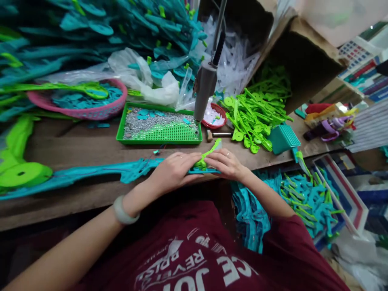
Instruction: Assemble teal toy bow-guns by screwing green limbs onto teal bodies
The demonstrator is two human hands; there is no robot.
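Observation:
A long blue plastic piece (pixel 106 169) lies along the front of the wooden bench, a large green round-ended part at its far left. My left hand (pixel 176 167) is closed around the right portion of this blue piece, with fingertips on a small lime-green part (pixel 202 161). From the other side my right hand (pixel 226 162) pinches the same green part, whose thin arm points up and right between the hands. Beside my left hand a tiny board with thin wires (pixel 157 152) rests on the blue piece's upper side.
A green tray (pixel 159 141) of small screws sits behind my hands. An electric screwdriver (pixel 205 87) hangs above the bench (pixel 103 141). Pink basket (pixel 103 113) at left, small red basket (pixel 222 111), lime-green parts (pixel 254 117) and teal basket (pixel 283 139) at right.

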